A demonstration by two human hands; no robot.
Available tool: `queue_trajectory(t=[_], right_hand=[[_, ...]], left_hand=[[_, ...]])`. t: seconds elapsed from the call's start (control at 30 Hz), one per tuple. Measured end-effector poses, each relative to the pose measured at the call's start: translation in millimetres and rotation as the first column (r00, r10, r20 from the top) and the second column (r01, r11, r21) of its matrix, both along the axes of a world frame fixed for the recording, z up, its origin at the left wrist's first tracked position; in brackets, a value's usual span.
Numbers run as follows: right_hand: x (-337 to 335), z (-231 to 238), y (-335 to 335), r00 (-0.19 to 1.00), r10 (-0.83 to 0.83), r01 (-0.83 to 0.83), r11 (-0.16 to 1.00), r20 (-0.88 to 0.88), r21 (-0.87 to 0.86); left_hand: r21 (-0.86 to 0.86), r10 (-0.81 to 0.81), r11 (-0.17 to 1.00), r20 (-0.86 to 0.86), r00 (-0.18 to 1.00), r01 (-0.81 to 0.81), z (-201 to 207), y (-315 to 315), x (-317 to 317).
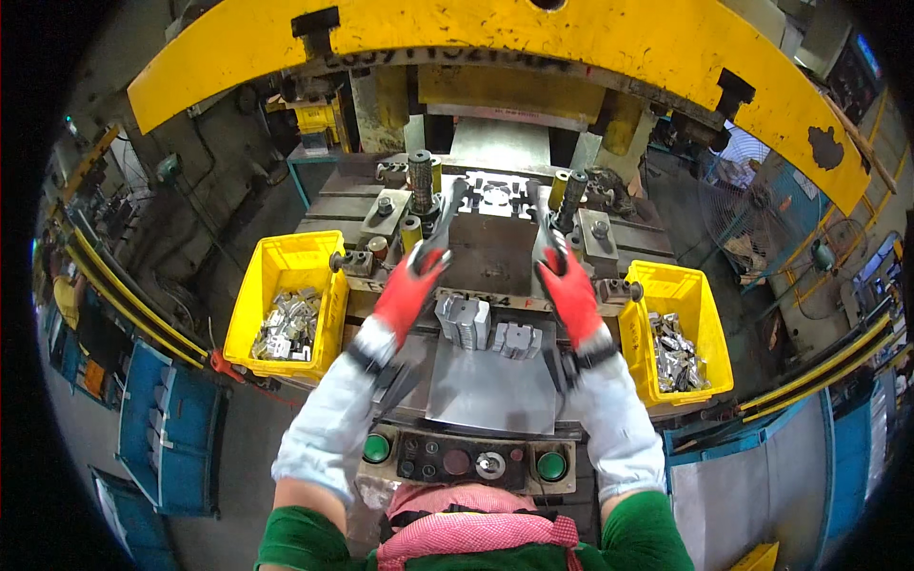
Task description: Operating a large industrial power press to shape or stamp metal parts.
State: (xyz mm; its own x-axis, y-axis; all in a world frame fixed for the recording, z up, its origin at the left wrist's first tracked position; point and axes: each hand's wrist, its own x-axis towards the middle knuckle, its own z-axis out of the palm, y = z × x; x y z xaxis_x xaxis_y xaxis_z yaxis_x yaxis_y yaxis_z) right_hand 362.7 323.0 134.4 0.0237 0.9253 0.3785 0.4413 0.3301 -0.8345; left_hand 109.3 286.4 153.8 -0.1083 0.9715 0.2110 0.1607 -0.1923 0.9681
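Note:
My left hand (413, 290), in a red glove with dark fingertips, reaches to the left front of the press die. Its fingers are curled at the lower end of a long grey piece (446, 217), too blurred to name. My right hand (569, 287), gloved alike, mirrors it at the right with its fingers bent by another blurred grey piece (546, 224). Between these pieces a bright cut-out metal part (497, 194) lies on the die, behind a brown plate (490, 249). Nearer me, two stacks of grey metal parts (463, 322) (517, 340) stand on a metal sheet (490, 395).
Yellow bins (243, 328) (721, 347) with metal pieces flank the press. Guide posts (421, 181) (571, 202) rise on both sides of the die. A yellow press frame (533, 29) arches above. A control panel (457, 459) with green buttons is before me.

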Motion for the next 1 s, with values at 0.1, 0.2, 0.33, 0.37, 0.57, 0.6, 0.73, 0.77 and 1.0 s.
queue_trajectory(t=[0.1,0.2,0.33,0.37,0.57,0.6,0.73,0.77,1.0], right_hand=[[-36.7,24.7,61.9,0.983,0.012,0.018,0.987,0.181,-0.159],[-47.5,12.2,81.1,0.996,-0.031,0.041,0.991,0.078,-0.127],[-15.9,48.4,-8.1,0.972,-0.164,0.12,0.962,-0.166,-0.245],[18.8,16.7,-10.4,0.973,-0.115,0.133,0.988,-0.201,0.077],[101.0,-37.0,-95.1,0.893,-0.367,0.374,0.927,-0.261,-0.026],[112.5,-49.6,-100.9,0.852,-0.415,0.415,0.907,-0.32,-0.071],[160.1,-79.1,-114.6,0.766,-0.569,0.572,0.816,-0.299,-0.088],[163.5,-80.0,-116.7,0.773,-0.593,0.601,0.798,-0.226,-0.041],[168.5,-73.9,-151.1,0.718,-0.606,0.567,0.794,-0.342,-0.219]], left_hand=[[-0.152,-0.017,0.988,-0.273,0.962,-0.025,6.9,88.3,16.4],[-0.178,0.031,0.982,-0.159,0.987,-0.06,-10.9,120.2,21.7],[0.181,0.163,0.97,0.006,0.987,-0.161,17.0,47.7,16.0],[0.135,0.21,0.971,-0.08,0.975,-0.198,17.7,32.4,5.6],[0.095,0.067,0.994,-0.129,0.989,-0.055,1.0,-15.5,-48.4],[0.097,-0.002,0.995,-0.119,0.993,0.014,-1.4,-4.9,-39.7],[-0.108,-0.117,0.99,-0.294,0.949,0.089,19.7,48.1,31.7],[-0.088,-0.103,0.993,-0.372,0.923,0.075,8.7,73.4,35.2],[0.101,0.055,0.993,0.02,0.998,-0.056,-8.5,54.2,17.3]])
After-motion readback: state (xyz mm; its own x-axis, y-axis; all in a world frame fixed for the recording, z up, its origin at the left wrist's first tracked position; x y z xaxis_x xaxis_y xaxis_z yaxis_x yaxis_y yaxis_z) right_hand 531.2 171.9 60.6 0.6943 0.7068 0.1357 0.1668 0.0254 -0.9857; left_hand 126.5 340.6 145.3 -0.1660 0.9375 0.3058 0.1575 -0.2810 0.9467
